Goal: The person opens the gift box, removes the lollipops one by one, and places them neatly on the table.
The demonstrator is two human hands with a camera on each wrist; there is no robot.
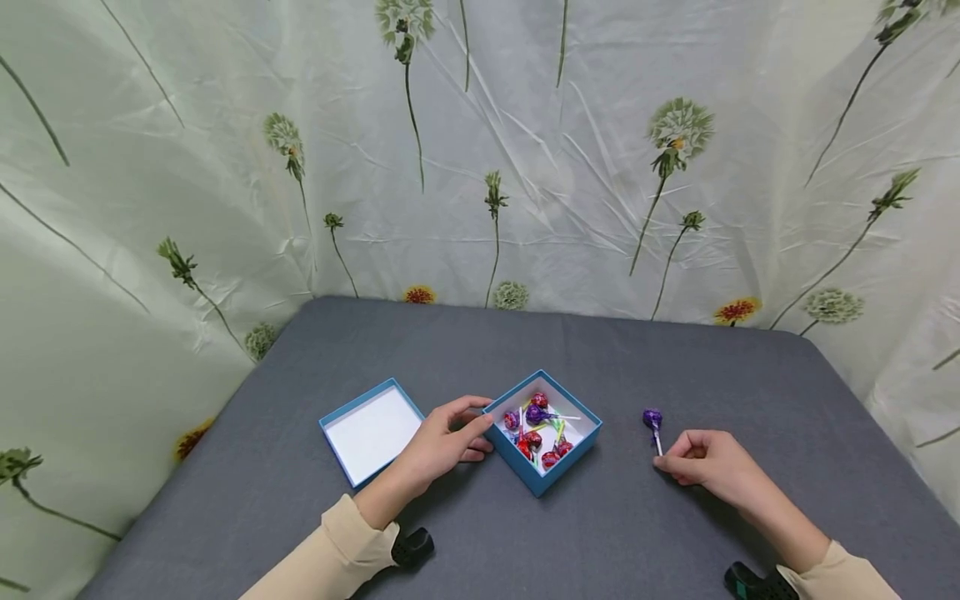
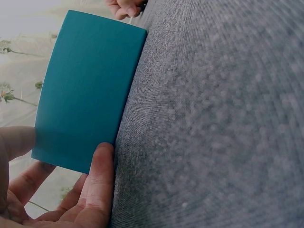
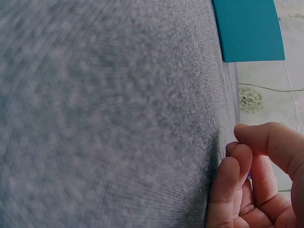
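Note:
An uncovered square blue box [image 1: 517, 461] with a white inside stands mid-table, one corner towards me. Inside it lie several wrapped lollipops [image 1: 537, 414], purple, red and green. My left hand [image 1: 442, 437] holds the box at its left corner, thumb by the rim and other fingers low against the wall; the left wrist view shows a fingertip [image 2: 102, 154] pressing that wall. Right of the box, my right hand [image 1: 705, 462] pinches the white stick of a purple-wrapped lollipop [image 1: 652, 418] between thumb and fingertips. In the right wrist view, curled fingers mostly hide this lollipop.
Left of the box, the blue-edged lid [image 1: 371, 429] lies with its white inside up, partly behind my left hand. A grey cloth [image 1: 570, 542] covers the table. A white curtain with dandelion prints [image 1: 585, 167] hangs behind and along the sides.

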